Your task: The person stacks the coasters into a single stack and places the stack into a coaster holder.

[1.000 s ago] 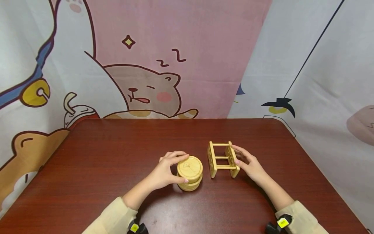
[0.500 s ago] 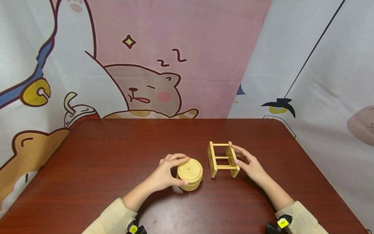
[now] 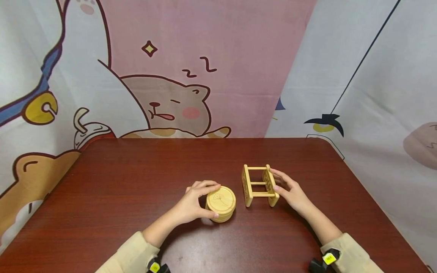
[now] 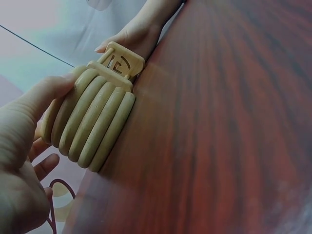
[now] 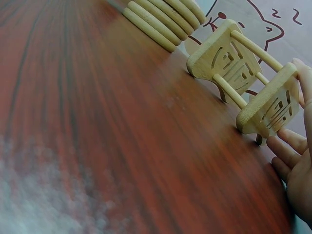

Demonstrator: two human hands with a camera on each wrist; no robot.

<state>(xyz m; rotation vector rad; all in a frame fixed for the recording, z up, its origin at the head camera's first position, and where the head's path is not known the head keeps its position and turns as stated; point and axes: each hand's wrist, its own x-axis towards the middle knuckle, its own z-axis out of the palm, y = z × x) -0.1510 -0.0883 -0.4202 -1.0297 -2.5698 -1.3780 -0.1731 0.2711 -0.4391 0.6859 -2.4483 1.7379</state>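
A stack of several round wooden coasters [image 3: 223, 203] stands on the table, its top one engraved with a fan-shaped leaf. My left hand [image 3: 192, 201] holds the stack near the top, thumb on the near side and fingers round the far side. In the left wrist view, the coasters [image 4: 90, 122] lie evenly one over another, the thumb on the upper edge. Right of the stack is a wooden coaster rack [image 3: 248, 189] with two carved side panels joined by rods. My right hand [image 3: 295, 195] holds its right panel [image 5: 268, 107] between thumb and fingertips.
The dark red wooden table [image 3: 136, 182] reaches back to a cartoon-printed cloth [image 3: 239, 76]. A small gap separates the stack from the rack. Each wrist wears a black device with a yellow tag.
The upper coasters, offset from those below a second ago, have been shifted slightly toward me and down into line with the stack. The right hand and rack stay in place.
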